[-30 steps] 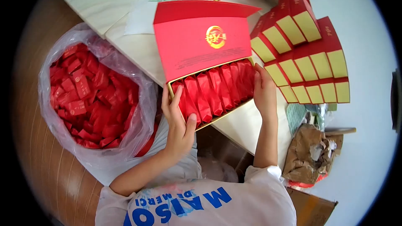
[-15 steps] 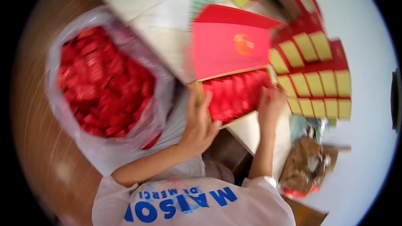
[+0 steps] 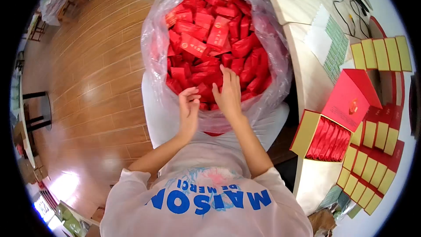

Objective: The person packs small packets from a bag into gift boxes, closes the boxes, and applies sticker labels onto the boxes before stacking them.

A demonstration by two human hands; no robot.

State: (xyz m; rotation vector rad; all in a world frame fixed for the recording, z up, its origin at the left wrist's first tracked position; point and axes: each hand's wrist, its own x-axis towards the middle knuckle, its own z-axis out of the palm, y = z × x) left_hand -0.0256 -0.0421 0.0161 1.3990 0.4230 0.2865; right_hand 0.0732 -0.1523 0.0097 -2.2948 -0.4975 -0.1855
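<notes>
Left hand (image 3: pixel 188 109) and right hand (image 3: pixel 230 93), fingers loose, seemingly empty, are hovering over the near side of plastic bag (image 3: pixel 153 44), right nearer the red packets (image 3: pixel 217 35) ahead.

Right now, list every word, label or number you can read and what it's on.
"MAISON": shirt
"DE MERCI": shirt
Gold print on the packets: too small to read
Gold mark on the open lid: too small
Marks on the stacked boxes: too small
Nothing else legible

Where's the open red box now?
Head view, right side: the open red cardboard box sits on the pale table, beside the stacked red-and-yellow boxes.
</notes>
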